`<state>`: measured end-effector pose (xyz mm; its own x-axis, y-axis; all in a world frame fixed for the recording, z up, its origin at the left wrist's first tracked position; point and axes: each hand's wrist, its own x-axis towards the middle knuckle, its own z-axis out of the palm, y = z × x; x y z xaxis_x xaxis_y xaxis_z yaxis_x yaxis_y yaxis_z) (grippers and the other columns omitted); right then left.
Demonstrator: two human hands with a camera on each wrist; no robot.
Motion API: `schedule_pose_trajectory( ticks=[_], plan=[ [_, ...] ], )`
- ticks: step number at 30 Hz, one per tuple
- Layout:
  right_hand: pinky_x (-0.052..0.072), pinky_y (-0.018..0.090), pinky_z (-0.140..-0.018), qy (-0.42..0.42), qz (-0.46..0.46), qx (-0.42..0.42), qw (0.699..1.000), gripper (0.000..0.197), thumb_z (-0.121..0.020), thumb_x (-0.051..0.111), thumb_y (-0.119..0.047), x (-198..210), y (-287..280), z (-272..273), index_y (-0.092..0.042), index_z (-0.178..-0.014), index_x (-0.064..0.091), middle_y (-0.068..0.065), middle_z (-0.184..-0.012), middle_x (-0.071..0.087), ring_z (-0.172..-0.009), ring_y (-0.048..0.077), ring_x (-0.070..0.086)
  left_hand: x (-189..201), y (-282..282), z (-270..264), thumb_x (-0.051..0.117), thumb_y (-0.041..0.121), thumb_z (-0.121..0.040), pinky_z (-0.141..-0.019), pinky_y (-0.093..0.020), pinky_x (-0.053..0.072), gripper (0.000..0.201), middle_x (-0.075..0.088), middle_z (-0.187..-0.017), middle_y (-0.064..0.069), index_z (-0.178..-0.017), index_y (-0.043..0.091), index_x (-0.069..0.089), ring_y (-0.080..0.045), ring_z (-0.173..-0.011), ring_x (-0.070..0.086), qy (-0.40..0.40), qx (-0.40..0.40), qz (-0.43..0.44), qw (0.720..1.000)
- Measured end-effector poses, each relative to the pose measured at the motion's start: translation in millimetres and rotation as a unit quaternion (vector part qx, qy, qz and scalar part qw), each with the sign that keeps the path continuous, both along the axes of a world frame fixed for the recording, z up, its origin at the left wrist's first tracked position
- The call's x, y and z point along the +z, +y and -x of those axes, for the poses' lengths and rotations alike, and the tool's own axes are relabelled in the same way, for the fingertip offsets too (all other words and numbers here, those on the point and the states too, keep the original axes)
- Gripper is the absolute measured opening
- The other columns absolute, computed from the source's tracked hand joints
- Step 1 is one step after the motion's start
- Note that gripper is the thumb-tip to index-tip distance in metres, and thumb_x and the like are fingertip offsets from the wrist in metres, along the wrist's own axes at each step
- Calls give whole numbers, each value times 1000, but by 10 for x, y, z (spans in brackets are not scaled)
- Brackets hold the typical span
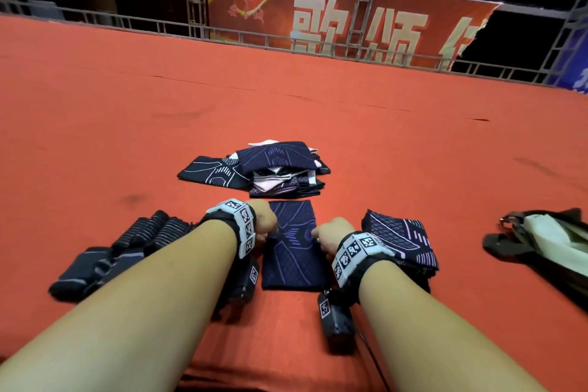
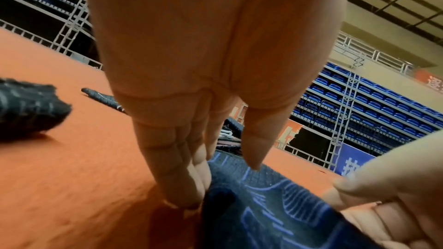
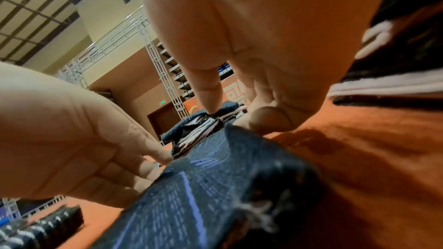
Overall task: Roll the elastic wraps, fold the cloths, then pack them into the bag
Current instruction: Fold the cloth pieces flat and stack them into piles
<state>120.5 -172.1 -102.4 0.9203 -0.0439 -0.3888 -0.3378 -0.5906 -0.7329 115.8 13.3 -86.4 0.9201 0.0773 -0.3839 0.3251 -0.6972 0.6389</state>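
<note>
Open red table (image 1: 397, 169) stretches far and to the far left and right, leaving wide room for a hand to pass. Near the centre, the left hand (image 1: 265, 221) and right hand (image 1: 332, 234) flank a dark folded cloth (image 1: 294, 251). Just beyond it a heap of cloths (image 1: 273, 169) blocks the straight path outward. Rolled wraps (image 1: 127, 251) crowd the near left; a folded stack (image 1: 401, 239) sits tight on the right. The bag (image 1: 547, 242) lies further right, bare table between.
</note>
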Motion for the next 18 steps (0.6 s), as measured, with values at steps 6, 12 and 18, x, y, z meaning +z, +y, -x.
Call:
schedule_pose_trajectory(
  ticks=[6, 12, 18],
  plan=[
    [32, 20, -44, 73, -183, -54, 979, 24, -93, 60, -22, -73, 64, 47, -13, -71, 57, 0, -54, 53, -42, 14, 41, -79, -61, -111, 71, 12, -84, -62, -34, 46, 20, 57, -63, -14, -69, 6, 61, -25, -60, 53, 8, 48, 85, 995],
    [33, 21, -42, 41, -134, -38, 989, 22, -86, 64, -18, -59, 42, 69, -11, -67, 57, 4, -55, 50, -43, 17, 42, 85, -101, -54, 67, 5, -68, -59, -35, 38, 18, 40, -55, -11, -63, 12, 51, -20, -49, 38, 9, 39, 167, 985],
    [28, 22, -46, -35, -246, -30, 968, 18, -97, 59, -35, 252, 12, 136, -18, -93, 62, -3, -59, 42, -42, 12, 33, 516, -259, 201, 58, -11, -88, -41, -18, 42, 24, 50, -57, -5, -96, 12, 59, -11, -34, 48, -74, 23, 278, 957]
  ],
)
